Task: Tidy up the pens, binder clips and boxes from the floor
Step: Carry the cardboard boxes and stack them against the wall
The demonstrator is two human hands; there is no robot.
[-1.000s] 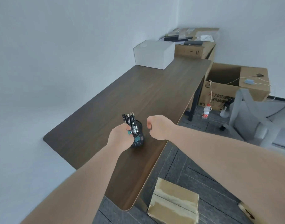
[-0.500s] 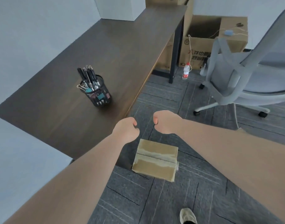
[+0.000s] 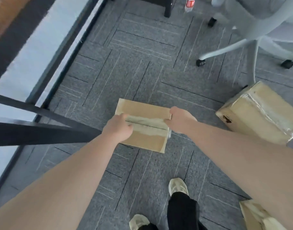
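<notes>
A small taped cardboard box (image 3: pixel 143 110) lies flat on the grey carpet in the middle of the view. My left hand (image 3: pixel 118 128) grips its left edge and my right hand (image 3: pixel 179 118) grips its right edge, fingers curled over the sides. A second, larger taped cardboard box (image 3: pixel 260 113) sits tilted on the floor to the right. A third box's corner (image 3: pixel 257 216) shows at the bottom right, partly hidden by my right arm. No pens or binder clips are in view.
The dark desk frame (image 3: pixel 42 130) and desk edge (image 3: pixel 12 30) run along the left. A grey office chair base (image 3: pixel 252 45) with castors stands at the top right, a water bottle (image 3: pixel 189 4) beside a desk leg. My feet (image 3: pixel 177 188) are below.
The view has dropped from the desk and pen holder to the floor. Both hands went down from closed fists in the air onto the small box's sides.
</notes>
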